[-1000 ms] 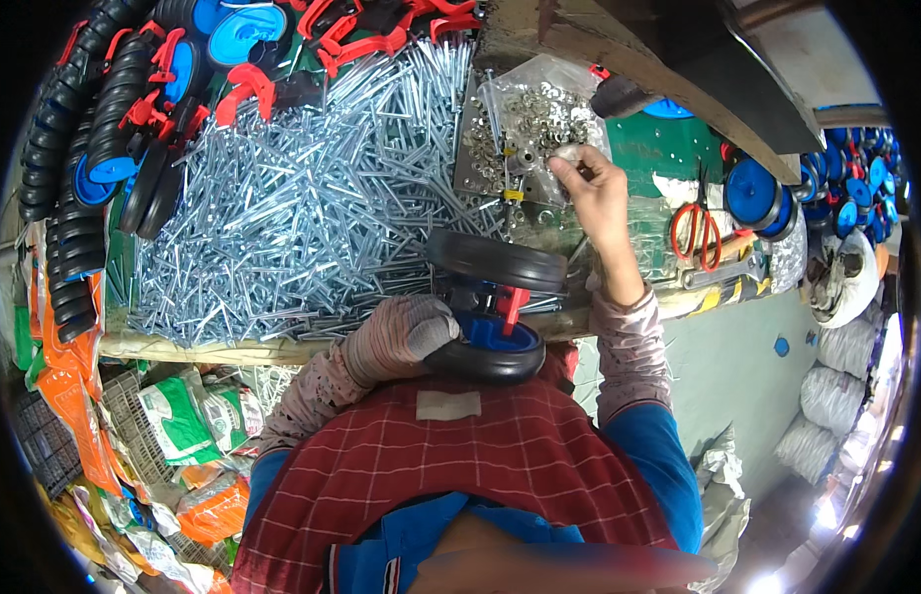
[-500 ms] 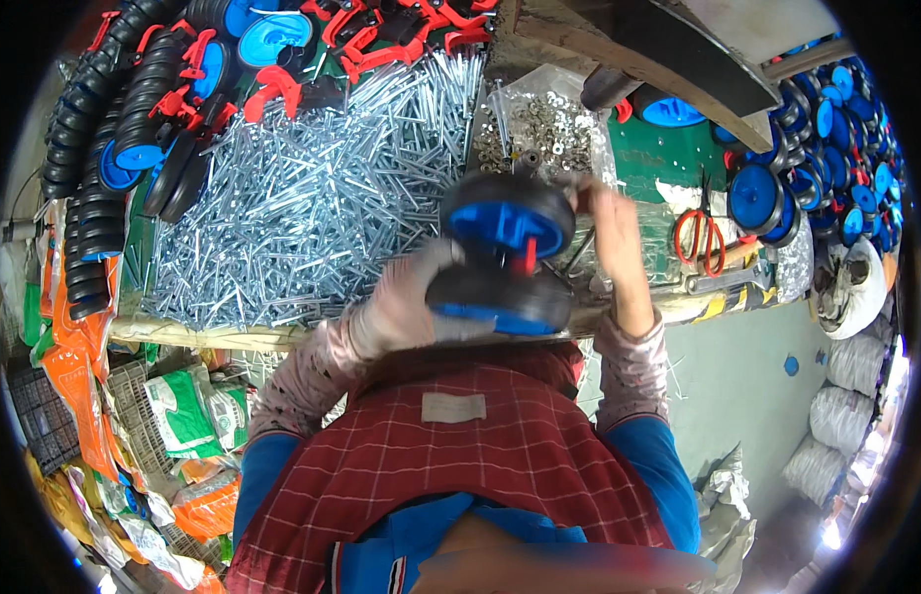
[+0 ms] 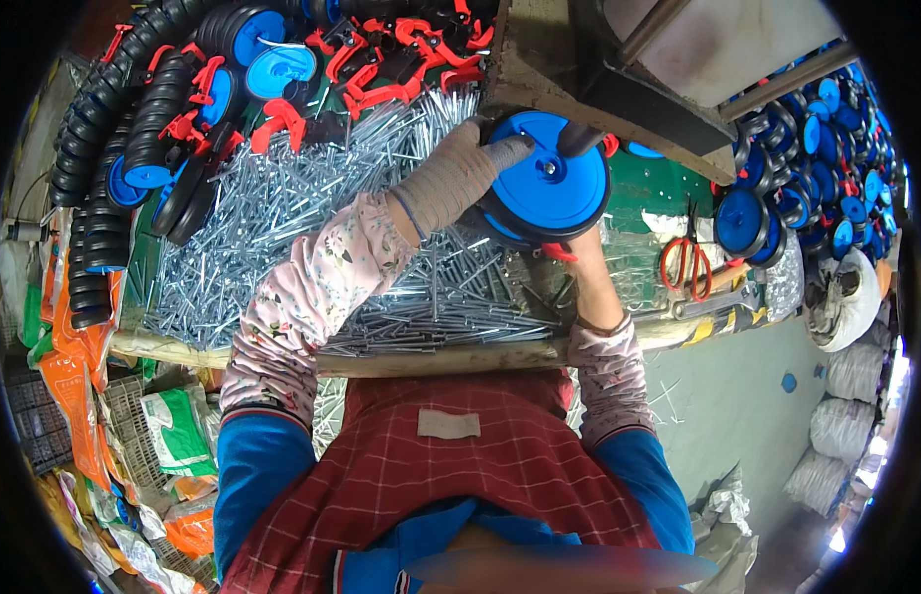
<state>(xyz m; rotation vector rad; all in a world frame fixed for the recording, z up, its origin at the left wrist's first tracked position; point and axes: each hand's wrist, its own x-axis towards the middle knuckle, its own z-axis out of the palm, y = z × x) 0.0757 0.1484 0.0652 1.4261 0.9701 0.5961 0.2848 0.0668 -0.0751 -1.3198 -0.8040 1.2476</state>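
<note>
My left hand (image 3: 458,173), in a grey knit glove, grips the rim of a black wheel with a blue hub (image 3: 547,185), held up on edge above the bench. A red bracket (image 3: 559,253) shows under the wheel. My right hand (image 3: 579,259) reaches up beneath the wheel and is mostly hidden by it; whether it holds anything cannot be made out. A machine's dark metal arm (image 3: 619,94) stands right behind the wheel. Below both hands lies a big heap of silver bolts (image 3: 282,247).
Rows of black tyres (image 3: 99,198), blue-hubbed wheels (image 3: 272,64) and red brackets (image 3: 401,59) line the back of the bench. Red-handled scissors (image 3: 684,265) lie to the right, with more blue wheels (image 3: 807,158) beyond. White sacks (image 3: 846,386) stand on the floor.
The wheel has been lifted from the bench's front edge up and away to the machine. My left hand went with it; my right hand left the washer pile and came under the wheel.
</note>
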